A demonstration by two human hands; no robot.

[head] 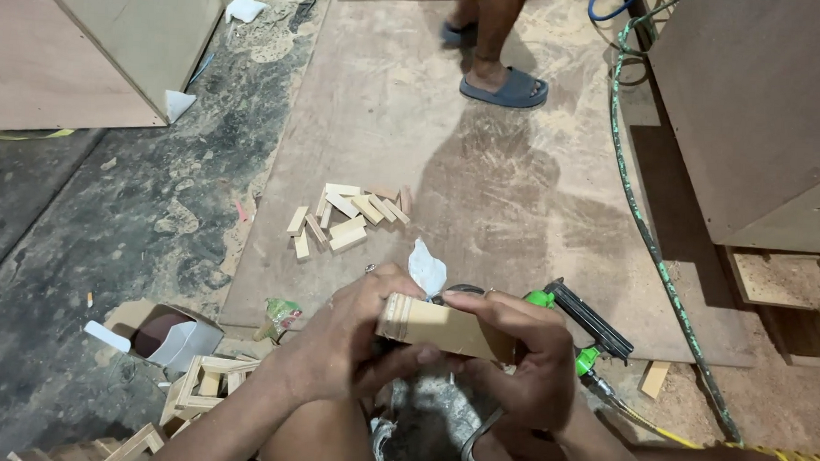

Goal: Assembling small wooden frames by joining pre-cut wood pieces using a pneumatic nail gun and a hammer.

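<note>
Left hand and right hand both grasp a small wooden block between them; what looks like a nail gun lies just behind, on the floor

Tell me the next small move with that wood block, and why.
Probably keep both hands steady and square the wood block: left hand and right hand both grip it, and the nail gun lies just beyond on the board.

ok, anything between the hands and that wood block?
Nothing visible. Both the left hand and right hand already grip the wood block, fingers wrapped directly on it.
</note>
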